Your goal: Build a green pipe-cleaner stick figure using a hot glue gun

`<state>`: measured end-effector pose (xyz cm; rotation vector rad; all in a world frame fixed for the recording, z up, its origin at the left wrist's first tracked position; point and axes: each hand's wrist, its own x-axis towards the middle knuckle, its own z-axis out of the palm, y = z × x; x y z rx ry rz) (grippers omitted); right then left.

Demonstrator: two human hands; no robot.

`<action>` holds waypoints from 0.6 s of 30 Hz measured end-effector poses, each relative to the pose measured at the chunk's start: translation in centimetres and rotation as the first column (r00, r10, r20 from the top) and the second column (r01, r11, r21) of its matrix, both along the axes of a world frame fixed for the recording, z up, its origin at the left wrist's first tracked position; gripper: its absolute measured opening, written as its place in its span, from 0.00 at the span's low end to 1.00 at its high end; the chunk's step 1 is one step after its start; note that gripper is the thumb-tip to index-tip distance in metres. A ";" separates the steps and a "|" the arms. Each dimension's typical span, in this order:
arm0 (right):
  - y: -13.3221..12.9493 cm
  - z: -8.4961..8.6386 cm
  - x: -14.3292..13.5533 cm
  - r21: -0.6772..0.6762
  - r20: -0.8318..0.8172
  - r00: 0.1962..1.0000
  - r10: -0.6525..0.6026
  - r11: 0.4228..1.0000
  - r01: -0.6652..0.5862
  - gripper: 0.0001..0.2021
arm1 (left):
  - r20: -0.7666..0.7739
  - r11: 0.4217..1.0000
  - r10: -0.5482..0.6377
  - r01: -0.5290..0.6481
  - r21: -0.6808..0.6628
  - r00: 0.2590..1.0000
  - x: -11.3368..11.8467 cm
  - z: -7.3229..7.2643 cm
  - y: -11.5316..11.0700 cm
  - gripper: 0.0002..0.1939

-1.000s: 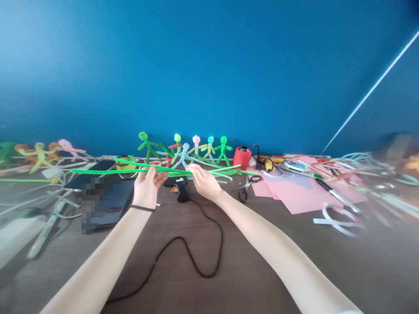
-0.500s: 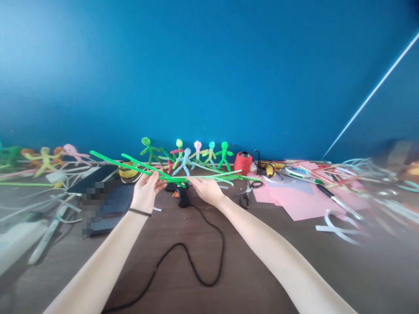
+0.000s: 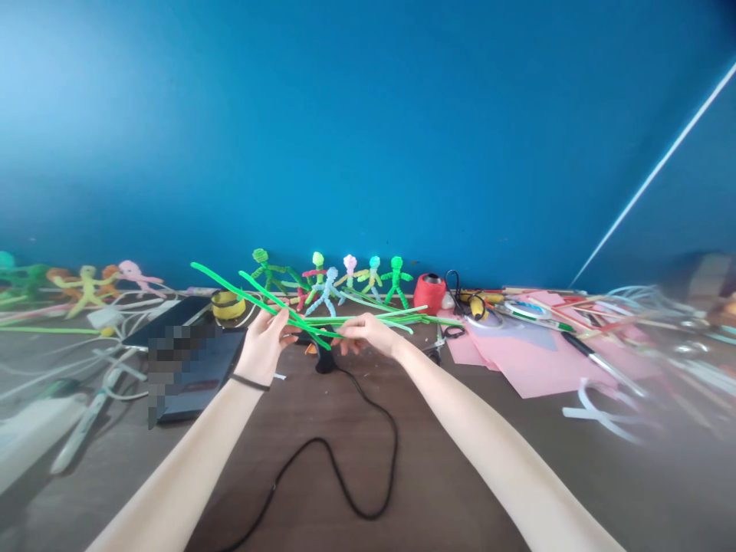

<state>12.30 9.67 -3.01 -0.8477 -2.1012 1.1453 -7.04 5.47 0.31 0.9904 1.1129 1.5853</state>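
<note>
Two bright green pipe cleaners (image 3: 223,282) cross in front of me, their free ends slanting up to the left. My left hand (image 3: 261,349), with a dark band at the wrist, is closed on them between thumb and fingers. At the right end of one green stem, my right hand (image 3: 368,336) is closed in a pinch. Just below and between the hands lies a black glue gun (image 3: 325,360), partly covered by them. More green and pale green pipe cleaners (image 3: 425,319) lie behind my right hand.
Several pipe-cleaner figures (image 3: 396,282) stand along the blue wall. A red spool (image 3: 428,292), scissors (image 3: 453,332) and pink paper (image 3: 517,368) are at right. Dark devices (image 3: 198,387) and cables lie left. A black cord (image 3: 322,441) loops across the table.
The green pipe cleaners have shifted right and now tilt more steeply down to the right. My right hand has lowered slightly and turned, its fingers curling around the end. The view has shifted a little.
</note>
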 end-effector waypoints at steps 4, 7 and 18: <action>-0.2 0.7 0.7 -0.238 -0.115 0.988 0.099 0.963 -0.124 0.15 | 0.001 1.000 0.004 -0.004 -0.009 1.000 0.1 0.0 -0.1 0.16; -0.5 1.2 0.6 -0.303 -0.145 0.986 0.079 0.945 -0.121 0.15 | -0.006 0.996 -0.081 0.081 -0.032 0.997 0.6 -0.1 -0.5 0.16; -1.6 1.6 -0.3 -0.130 0.046 0.993 0.107 0.986 -0.101 0.12 | -0.133 0.938 -0.339 0.324 -0.125 0.931 2.3 -1.3 -1.5 0.12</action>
